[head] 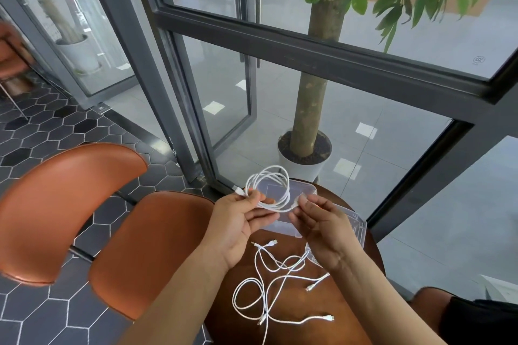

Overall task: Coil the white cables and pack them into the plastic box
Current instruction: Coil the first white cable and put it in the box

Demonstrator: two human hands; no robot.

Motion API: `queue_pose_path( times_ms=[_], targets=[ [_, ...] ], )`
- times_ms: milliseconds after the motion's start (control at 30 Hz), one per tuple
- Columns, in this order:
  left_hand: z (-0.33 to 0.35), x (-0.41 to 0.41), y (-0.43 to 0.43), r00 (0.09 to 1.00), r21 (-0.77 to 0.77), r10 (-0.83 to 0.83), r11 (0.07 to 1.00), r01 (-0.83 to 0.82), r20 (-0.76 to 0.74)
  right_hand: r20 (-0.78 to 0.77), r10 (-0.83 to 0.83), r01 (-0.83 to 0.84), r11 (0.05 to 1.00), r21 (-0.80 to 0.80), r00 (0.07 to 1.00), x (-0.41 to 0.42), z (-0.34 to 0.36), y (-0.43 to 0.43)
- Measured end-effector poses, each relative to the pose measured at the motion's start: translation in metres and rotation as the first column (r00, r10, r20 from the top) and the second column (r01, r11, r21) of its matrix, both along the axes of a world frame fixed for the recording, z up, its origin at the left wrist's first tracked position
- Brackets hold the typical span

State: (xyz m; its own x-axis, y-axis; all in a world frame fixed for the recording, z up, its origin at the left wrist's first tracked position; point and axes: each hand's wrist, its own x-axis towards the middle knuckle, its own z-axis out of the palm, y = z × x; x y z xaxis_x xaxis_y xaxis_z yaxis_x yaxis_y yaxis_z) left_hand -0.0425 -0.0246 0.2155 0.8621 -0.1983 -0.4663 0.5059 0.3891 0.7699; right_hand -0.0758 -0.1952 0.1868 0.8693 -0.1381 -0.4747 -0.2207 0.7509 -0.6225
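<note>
Your left hand [238, 218] is closed in a pinch on one side of the coiled white cable [269, 187], thumb and fingers clamping the stacked loops together so that they cannot spring apart, with one plug end poking out just beside the thumb. Your right hand [322, 221] is also pinched shut, on the cable's other plug end at the right of the coil, which looks like the free tail you would tuck or wrap to finish the bundle. You are holding the coil up in the air directly over the clear rectangular plastic box [305, 190], which sits at the far side of the round dark-brown wooden desk [350, 316]; that position makes sense, since the finished coil only has to be lowered straight down. A second clear plastic piece, probably the box's lid [356, 230], lies just beside the box under your right wrist, out of the way of the opening. The loose white cables [269, 283] lie tangled on the desk nearer to you, crossing each other, so they remain to be coiled. My judgement: this first coil is nearly complete, and the risk is that the loops loosen if your left pinch relaxes before the tail is secured. The orange-brown leather chair [112, 232] at your left plays no part.
</note>
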Motion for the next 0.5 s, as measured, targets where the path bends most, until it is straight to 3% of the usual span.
queue_pose_path(
  times_ms=[67, 167, 233, 333, 500],
  targets=[
    [0.0002, -0.002, -0.0025, 0.999, 0.026, -0.043, 0.999, 0.043, 0.0, 0.006, 0.039, -0.038, 0.983, -0.181, 0.999, 0.0006, -0.0008, -0.0004],
    [0.001, -0.0035, -0.0053, 0.992, 0.116, -0.123, 0.986, 0.123, -0.002, 0.069, 0.172, -0.113, 0.851, -0.513, 0.983, 0.002, -0.0006, -0.0026],
    [-0.0002, -0.0045, -0.0061, 0.986, 0.182, -0.161, 0.969, 0.165, -0.034, 0.112, 0.281, -0.166, 0.796, -0.582, 0.953, 0.0034, 0.0013, -0.0069],
    [-0.0028, -0.0038, -0.0061, 0.981, 0.238, -0.167, 0.953, 0.187, -0.102, 0.126, 0.342, -0.239, 0.832, -0.5, 0.931, 0.0054, 0.002, -0.0089],
    [-0.0022, -0.0004, -0.0082, 0.978, 0.324, -0.165, 0.925, 0.199, -0.131, 0.123, 0.313, -0.292, 0.943, -0.16, 0.942, -0.002, -0.0032, -0.0008]
  ],
)
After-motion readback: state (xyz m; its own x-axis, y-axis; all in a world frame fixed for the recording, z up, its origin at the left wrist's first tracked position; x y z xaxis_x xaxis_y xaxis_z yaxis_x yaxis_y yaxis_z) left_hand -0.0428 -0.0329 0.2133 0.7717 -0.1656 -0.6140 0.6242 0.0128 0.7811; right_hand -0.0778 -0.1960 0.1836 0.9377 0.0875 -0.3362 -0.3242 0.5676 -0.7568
